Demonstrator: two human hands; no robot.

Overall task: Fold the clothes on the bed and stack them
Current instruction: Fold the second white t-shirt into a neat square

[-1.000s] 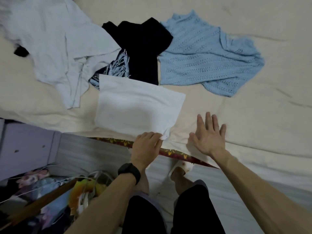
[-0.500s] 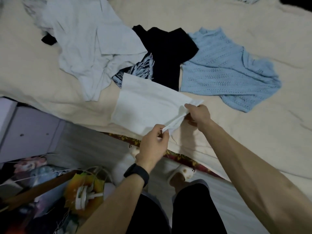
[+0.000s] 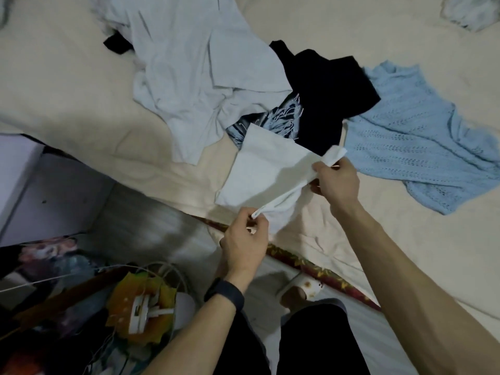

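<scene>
At the near edge of the bed (image 3: 67, 109), a person is folding a white top (image 3: 267, 169). The left hand (image 3: 244, 246), a dark watch (image 3: 224, 292) on its wrist, is pinching the top's near right corner just over the bed's patterned trim (image 3: 311, 269). The right hand (image 3: 335, 180) is gripping the far right corner, fingers curled round bunched cloth. The edge between them is hanging taut off the sheet, while the top's left part is lying flat, its near-left corner close to the mattress edge.

Beyond it, a black garment (image 3: 330, 96) is lying under the top's far edge, with a pale grey shirt (image 3: 189, 77) to the left and a blue knit sweater (image 3: 422, 147) to the right, just past the right hand. Bare sheet is lying open to the right of the hands and to the left of the top. A slippered foot (image 3: 305, 286) is standing on the floor beside the bed.

A second ago the right hand was lying flat and open on the sheet and the top was lying flat; half a second ago both hands were already pinching this edge, lower down. The edge is now raised higher and stretched longer.
</scene>
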